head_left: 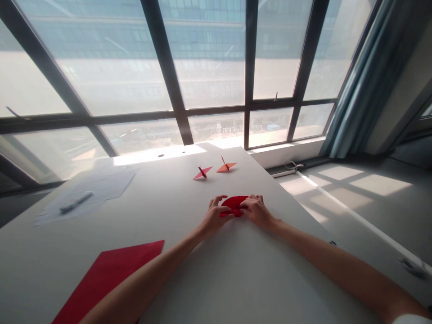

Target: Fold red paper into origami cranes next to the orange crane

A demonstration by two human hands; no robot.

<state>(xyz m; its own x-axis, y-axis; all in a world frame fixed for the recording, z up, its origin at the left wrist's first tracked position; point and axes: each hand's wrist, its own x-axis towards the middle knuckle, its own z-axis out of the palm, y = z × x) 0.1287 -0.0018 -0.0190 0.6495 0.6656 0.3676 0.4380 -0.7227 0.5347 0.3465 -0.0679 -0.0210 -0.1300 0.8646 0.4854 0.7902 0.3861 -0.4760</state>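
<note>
A small piece of red paper (235,201), partly folded and curved up at its far edge, is held between my two hands just above the white table. On its left side my left hand (216,212) grips it, thumb along the near edge and fingers curled behind. My right hand (256,209) pinches its right part with thumb and fingers. The fingers hide some of the folds. Beyond the hands stand two folded paper cranes, a red crane (202,173) and an orange crane (226,167).
A large red sheet (111,274) lies at the front left, partly under my left forearm. White papers (111,186) with a marker pen (76,202) on them lie at the left. The table's right edge (293,200) drops to the floor. Windows stand behind the table.
</note>
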